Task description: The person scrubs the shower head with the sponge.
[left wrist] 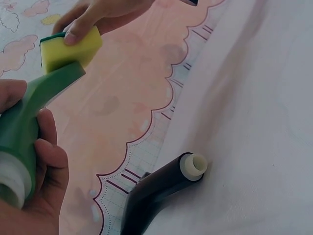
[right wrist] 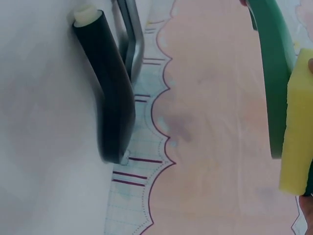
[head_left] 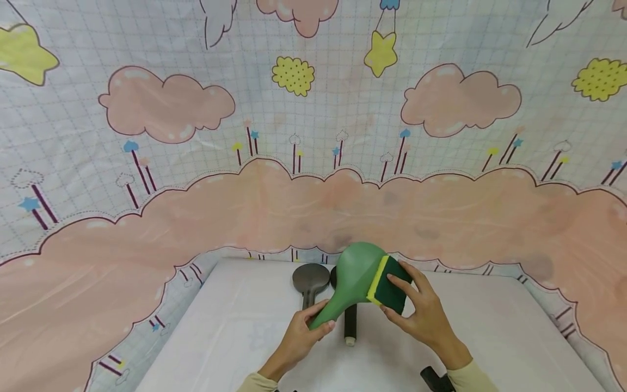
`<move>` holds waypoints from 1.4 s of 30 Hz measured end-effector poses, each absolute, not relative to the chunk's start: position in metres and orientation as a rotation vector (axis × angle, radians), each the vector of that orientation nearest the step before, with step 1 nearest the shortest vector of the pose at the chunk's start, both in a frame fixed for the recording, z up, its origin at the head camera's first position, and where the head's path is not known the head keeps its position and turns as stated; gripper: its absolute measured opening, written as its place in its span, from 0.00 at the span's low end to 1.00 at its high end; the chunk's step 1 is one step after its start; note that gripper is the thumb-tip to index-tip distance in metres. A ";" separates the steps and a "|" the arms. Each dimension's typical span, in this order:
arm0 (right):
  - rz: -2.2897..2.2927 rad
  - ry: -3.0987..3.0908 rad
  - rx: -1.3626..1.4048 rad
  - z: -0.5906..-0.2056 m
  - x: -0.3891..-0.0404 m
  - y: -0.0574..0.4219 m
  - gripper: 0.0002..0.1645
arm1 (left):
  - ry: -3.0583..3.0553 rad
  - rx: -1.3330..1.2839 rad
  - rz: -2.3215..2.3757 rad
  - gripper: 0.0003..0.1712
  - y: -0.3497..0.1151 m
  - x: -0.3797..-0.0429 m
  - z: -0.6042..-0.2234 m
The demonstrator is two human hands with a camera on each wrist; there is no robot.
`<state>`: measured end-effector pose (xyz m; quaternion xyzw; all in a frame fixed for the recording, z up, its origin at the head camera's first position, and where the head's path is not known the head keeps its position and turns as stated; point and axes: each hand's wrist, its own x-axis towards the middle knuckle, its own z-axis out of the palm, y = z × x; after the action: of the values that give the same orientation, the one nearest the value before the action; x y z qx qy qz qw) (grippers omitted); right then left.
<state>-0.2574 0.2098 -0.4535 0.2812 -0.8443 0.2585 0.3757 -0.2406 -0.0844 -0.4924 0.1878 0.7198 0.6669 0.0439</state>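
Left hand [head_left: 303, 329] grips a green shower head [head_left: 356, 272] by its handle above the bench [head_left: 230, 332] — right hand [head_left: 426, 313] pinches a sponge [head_left: 394, 296] against it at four o'clock — grey shower head [head_left: 311, 276] at nine.

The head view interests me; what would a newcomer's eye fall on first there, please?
Probably the green shower head, low and just right of centre, its handle in the left hand while the right hand holds a sponge against its round end. Next, perhaps the pink clouds on the cloth that fills the upper part. Then a grey shower head and a partly hidden black one, both on the white table.
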 end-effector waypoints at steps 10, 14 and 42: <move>0.671 -2.154 0.720 -0.446 -0.267 0.220 0.40 | 2.169 0.598 2.027 0.32 -0.089 -0.235 -0.491; 0.680 -2.136 0.736 -0.443 -0.273 0.222 0.40 | 2.180 0.605 2.013 0.32 -0.091 -0.236 -0.491; 0.650 -2.167 0.783 -0.448 -0.266 0.205 0.39 | 2.160 0.616 2.061 0.33 -0.079 -0.244 -0.495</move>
<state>-0.2662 0.2046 -0.4485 0.3043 -0.8427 0.2529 0.3652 -0.2441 -0.0791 -0.4953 0.2018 0.7078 0.6754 0.0469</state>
